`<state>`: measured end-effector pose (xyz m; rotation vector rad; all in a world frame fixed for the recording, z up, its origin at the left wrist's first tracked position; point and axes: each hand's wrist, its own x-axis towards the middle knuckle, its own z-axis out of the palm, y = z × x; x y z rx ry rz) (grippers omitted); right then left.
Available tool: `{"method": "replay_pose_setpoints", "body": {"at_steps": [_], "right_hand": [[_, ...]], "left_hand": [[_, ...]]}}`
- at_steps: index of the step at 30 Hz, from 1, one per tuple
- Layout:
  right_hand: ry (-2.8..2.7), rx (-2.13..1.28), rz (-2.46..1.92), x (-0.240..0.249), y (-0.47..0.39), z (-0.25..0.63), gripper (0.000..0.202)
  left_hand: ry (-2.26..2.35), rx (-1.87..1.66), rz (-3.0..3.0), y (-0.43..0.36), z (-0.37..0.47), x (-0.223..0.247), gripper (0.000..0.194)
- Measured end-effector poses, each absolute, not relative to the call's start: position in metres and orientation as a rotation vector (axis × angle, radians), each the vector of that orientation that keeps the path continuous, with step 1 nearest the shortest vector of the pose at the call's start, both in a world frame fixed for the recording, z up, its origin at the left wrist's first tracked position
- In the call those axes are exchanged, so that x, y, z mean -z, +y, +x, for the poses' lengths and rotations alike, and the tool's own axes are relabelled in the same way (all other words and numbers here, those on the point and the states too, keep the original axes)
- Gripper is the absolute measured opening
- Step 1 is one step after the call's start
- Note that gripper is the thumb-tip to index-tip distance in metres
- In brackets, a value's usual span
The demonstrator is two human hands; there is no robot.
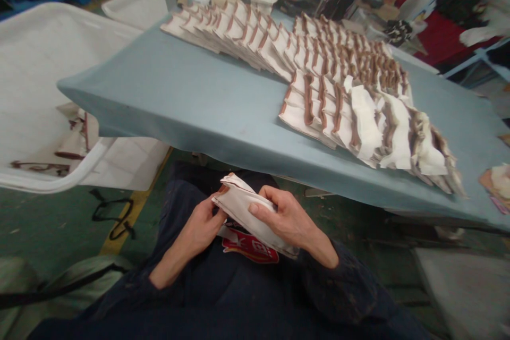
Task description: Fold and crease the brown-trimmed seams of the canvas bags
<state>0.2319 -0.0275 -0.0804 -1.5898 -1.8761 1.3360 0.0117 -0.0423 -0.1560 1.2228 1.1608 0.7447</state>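
1. Your left hand (pixel 205 223) grips the brown-edged end of a white fabric piece (pixel 249 211), thumb against it, in front of the near edge of the blue-covered table (pixel 187 98).
2. Your right hand (pixel 289 218) is closed on the same piece farther along, its thumb pressed on the upper face.
3. The piece is held at a slant over your lap, off the table; a red patch (pixel 258 249) on your dark clothing shows beneath it.
4. On the table, overlapping rows of white-and-brown pieces (pixel 247 34) run from the far left part toward the right.
5. Pale strips (pixel 365 125) lie over the row closest to the table's near edge.
6. Left of the table stands a white bin (pixel 59 48) with white and brown scraps (pixel 79 141) inside.
7. A black strap (pixel 118 202) lies on the floor, left of your legs and before the table.
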Motion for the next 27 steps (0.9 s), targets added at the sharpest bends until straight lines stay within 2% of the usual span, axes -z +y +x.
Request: {"method": "replay_pose_setpoints", "body": {"at_steps": [27], "right_hand": [[-1.910, -1.403, -1.622, 0.087, -0.029, 0.233, 0.049]], "left_hand": [[1.165, -0.747, 1.194, -0.047, 0.012, 0.171, 0.034]]}}
